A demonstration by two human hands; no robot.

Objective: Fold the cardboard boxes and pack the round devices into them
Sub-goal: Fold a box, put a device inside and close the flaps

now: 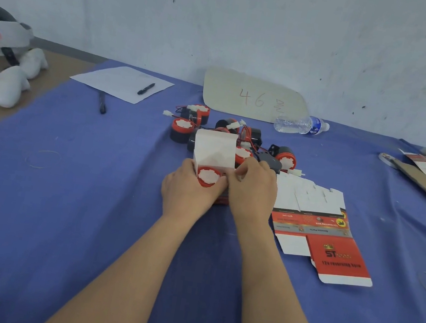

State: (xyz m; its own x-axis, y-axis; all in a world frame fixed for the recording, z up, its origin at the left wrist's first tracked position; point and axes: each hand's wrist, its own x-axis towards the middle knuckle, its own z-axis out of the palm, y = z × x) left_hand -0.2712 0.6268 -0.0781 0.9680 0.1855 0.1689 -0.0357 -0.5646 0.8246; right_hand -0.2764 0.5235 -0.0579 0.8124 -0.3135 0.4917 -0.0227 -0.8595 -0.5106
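1. On the bench [60, 192], the left hand [187, 188] grips an upright, open cardboard box [215, 149] with a round device [208, 176] sitting in its mouth.
2. Beside it, the right hand [251, 193] pinches the box's right edge.
3. Behind them lies a heap of loose round devices [239, 134].
4. Flat box blanks [316, 229] lie just right of the right hand.

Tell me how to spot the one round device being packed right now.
On the blue tablecloth, find the left hand and right hand. They hold a cardboard box with its white lid flap standing up. The round device in its mouth, red rim and white face, is the only one boxed; the other devices lie loose behind.
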